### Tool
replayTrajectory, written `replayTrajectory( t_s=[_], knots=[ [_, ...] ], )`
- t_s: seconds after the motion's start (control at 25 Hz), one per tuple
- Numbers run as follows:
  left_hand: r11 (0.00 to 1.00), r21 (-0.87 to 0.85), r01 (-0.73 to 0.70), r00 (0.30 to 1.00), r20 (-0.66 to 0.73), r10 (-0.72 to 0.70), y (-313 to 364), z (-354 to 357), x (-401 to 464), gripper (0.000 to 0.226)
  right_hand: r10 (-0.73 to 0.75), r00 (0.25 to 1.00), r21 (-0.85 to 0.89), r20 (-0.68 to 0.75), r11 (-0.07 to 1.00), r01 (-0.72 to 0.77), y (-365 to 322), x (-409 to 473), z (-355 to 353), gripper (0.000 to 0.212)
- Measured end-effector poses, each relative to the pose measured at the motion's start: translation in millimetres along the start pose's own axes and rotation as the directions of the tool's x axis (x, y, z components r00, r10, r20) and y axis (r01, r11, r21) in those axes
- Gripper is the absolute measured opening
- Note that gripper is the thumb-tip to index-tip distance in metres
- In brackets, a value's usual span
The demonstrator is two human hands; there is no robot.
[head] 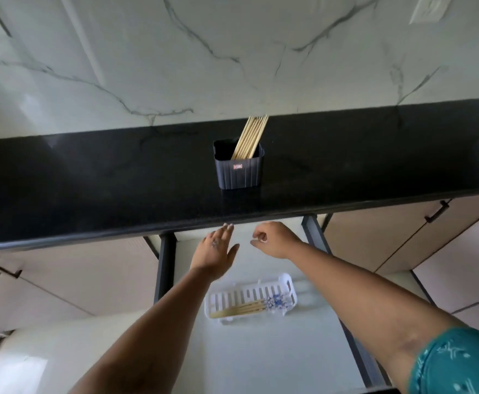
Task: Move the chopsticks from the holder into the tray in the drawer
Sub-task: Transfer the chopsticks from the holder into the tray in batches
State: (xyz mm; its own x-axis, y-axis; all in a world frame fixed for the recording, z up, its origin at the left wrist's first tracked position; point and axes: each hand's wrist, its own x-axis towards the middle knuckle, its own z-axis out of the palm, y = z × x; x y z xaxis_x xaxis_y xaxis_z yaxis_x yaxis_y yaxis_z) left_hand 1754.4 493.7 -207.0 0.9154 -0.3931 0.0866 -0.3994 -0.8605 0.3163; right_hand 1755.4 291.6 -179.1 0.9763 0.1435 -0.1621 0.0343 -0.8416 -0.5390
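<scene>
Black table, open drawer, chopsticks split between holder and tray

Black stone table (90,177) across the middle of the scene, marble-veined wall (232,52) beyond it. Pale cabinet fronts (375,237) with dark handles below the table's near edge, left and right. Open drawer (261,351) under the table at centre, dark rails on both sides, pale floor inside.

Left hand (218,251) and right hand (272,240) both over the far part of the drawer, just below the table's edge, close together but apart. Left hand flat, fingers stretched and slack, holding nothing, fingertips near the table edge. Right hand loosely curled, thumb and forefinger close; nothing visibly gripped, though cannot tell for certain. Teal patterned sleeve (460,362) at the right arm's near end.

Dark ribbed holder (239,172) upright on the table, centre, a small red label on its near face. Bundle of plain wooden chopsticks (251,137) inside it, leaning to the right and far side, tips above the rim.

White slotted tray (249,294) on the drawer floor, near side of the hands, well apart from the holder. A few chopsticks in the tray (241,308) lying lengthwise, blue-and-white patterned ends toward the right.
</scene>
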Motion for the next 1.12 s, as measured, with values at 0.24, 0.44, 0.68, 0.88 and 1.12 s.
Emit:
replayTrajectory(
  t_s=[0.24,0.44,0.68,0.88,1.12],
  knots=[
    [0.986,-0.149,0.069,0.969,-0.225,-0.102,21.8,-93.1,95.6,0.054,0.126,0.957,0.227,-0.262,0.972,-0.066,-45.0,70.7,-109.8,0.014],
    [0.962,-0.265,0.062,0.967,-0.223,-0.124,33.3,-110.4,163.1,0.05,0.261,0.918,0.307,-0.299,0.937,-0.166,-46.6,136.7,-137.8,0.029],
    [0.967,-0.25,0.059,0.966,-0.229,-0.118,12.4,-92.1,209.7,0.048,0.515,0.825,0.324,-0.234,0.841,-0.433,-30.8,213.3,-140.8,0.071],
    [0.956,-0.292,0.031,0.975,-0.203,-0.093,3.4,-77.3,220.4,0.048,0.509,0.841,0.613,-0.181,0.728,-0.309,-23.0,253.3,-132.1,0.029],
    [0.952,-0.306,0.031,0.967,-0.233,-0.107,4.7,-72.0,215.6,0.051,0.469,0.769,0.333,-0.435,0.877,-0.347,-23.6,257.3,-127.0,0.035]
  ],
)
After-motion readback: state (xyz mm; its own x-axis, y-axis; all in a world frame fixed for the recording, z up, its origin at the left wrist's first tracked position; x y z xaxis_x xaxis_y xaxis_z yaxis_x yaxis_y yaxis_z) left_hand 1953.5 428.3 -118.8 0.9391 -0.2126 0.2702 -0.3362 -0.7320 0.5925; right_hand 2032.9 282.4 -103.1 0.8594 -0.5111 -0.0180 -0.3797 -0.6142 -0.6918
